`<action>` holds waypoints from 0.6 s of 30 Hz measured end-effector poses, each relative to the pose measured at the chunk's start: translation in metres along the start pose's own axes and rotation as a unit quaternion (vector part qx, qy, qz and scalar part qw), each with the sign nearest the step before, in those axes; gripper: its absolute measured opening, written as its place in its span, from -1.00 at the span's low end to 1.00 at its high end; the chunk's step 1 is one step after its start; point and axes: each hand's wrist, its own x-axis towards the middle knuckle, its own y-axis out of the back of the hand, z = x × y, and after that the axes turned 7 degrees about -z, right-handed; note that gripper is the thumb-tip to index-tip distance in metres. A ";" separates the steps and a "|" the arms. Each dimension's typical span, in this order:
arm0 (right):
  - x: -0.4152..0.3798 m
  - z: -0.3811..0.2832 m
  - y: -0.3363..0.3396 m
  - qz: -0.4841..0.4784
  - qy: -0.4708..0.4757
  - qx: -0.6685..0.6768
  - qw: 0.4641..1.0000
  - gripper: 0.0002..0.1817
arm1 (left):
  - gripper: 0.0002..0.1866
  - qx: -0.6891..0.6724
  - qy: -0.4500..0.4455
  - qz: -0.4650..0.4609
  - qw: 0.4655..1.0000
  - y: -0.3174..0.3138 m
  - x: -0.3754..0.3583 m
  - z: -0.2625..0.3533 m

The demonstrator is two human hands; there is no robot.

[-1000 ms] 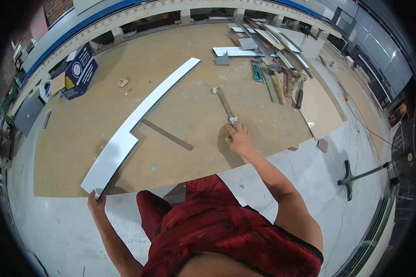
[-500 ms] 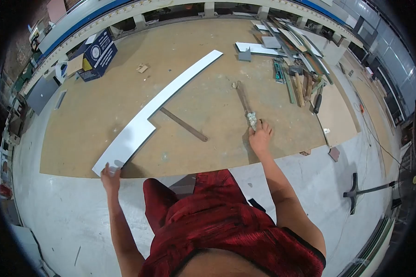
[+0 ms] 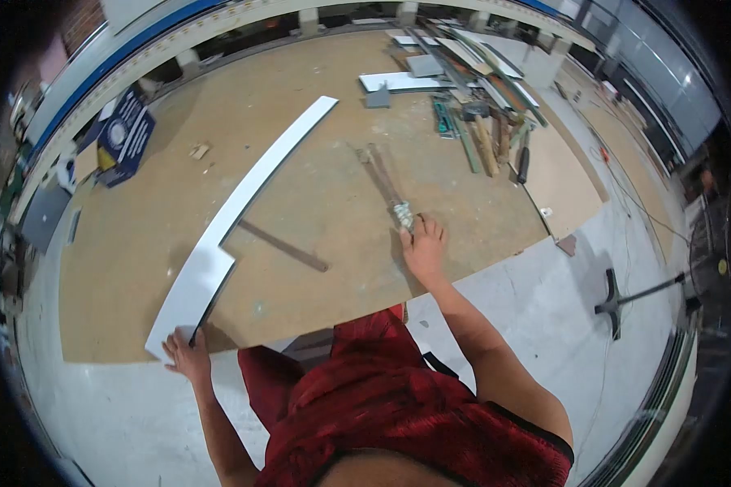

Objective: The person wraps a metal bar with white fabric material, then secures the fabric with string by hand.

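On tan board (image 3: 325, 203), left grip (image 3: 188, 355) clasps notched white strip (image 3: 209, 253), right grip (image 3: 426, 247) pinches wrapped handle (image 3: 403, 214).

Here's the tan worktable (image 3: 317, 178), bearing a notched white panel (image 3: 207, 258), a brown strip (image 3: 284, 245) (far end right by it!), a hammer (image 3: 485, 142), heaped offcuts (image 3: 467, 58)

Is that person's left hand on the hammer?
No, the left hand is on the near end of the notched white panel, while the hammer lies well away to the right.
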 end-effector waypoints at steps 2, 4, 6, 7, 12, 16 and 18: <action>0.002 -0.003 0.005 0.000 0.005 0.017 1.000 -0.62 | -0.34 0.013 -0.033 0.039 0.999 -0.014 0.013 -0.003; 0.004 -0.004 0.008 -0.016 0.002 0.017 1.000 -0.62 | -0.33 0.017 -0.062 0.049 0.997 -0.020 0.030 0.005; 0.008 -0.007 0.007 -0.029 0.001 0.009 1.000 -0.62 | -0.29 0.008 -0.085 0.033 0.996 -0.018 0.041 0.019; 0.008 -0.006 0.007 -0.034 0.002 0.003 0.999 -0.63 | -0.28 -0.002 -0.107 0.019 0.994 -0.021 0.046 0.027; 0.013 -0.009 0.004 -0.066 0.030 0.038 0.997 -0.61 | -0.13 -0.030 -0.129 -0.043 0.990 -0.007 0.056 0.048; 0.015 -0.006 -0.001 -0.145 -0.007 -0.031 0.989 -0.55 | -0.10 -0.031 -0.129 -0.059 0.989 0.003 0.059 0.050; 0.014 -0.008 -0.002 -0.153 -0.017 -0.049 0.987 -0.54 | -0.09 -0.034 -0.127 -0.060 0.990 0.004 0.060 0.052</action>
